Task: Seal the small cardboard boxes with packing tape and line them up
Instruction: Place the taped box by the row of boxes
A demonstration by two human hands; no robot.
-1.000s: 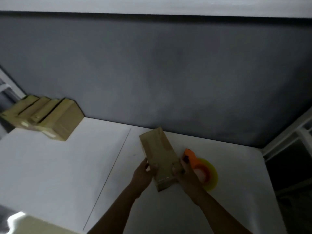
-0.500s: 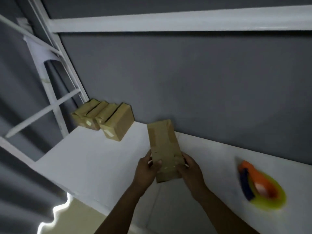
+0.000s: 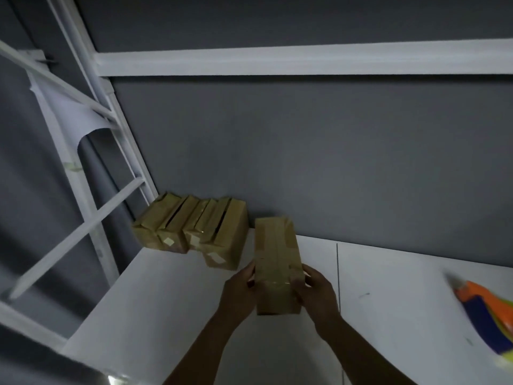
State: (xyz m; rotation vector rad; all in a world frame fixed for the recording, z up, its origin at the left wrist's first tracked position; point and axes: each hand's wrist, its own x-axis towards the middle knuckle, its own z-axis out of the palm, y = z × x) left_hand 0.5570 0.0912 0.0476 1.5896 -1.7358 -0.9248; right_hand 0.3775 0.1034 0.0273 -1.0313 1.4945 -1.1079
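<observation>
Trainee: Since half a second earlier the box [image 3: 277, 262] had travelled left towards the row of boxes [image 3: 191, 229], hadn't it?

Packer: It had, and the tape dispenser [image 3: 488, 315] had fallen away to the right edge of view. The box was just beside the last one in the row, not touching it, over the back left part of the tabletop [image 3: 166, 301].

Trainee: How was it held?

Packer: The left hand [image 3: 238, 295] was curled round its left side and the right hand [image 3: 316, 295] round its right, both gripping the near end. Whether its base touched the tabletop, I could not tell.

Trainee: So what made the placing go well?

Packer: To my mind, squaring it first. It pointed at the wall [image 3: 333, 162] at a slightly different angle from the row. I'd have turned it parallel, lowered it flat, then slid it sideways until the faces met. Pushing too hard risked shunting the whole row out of line.
</observation>
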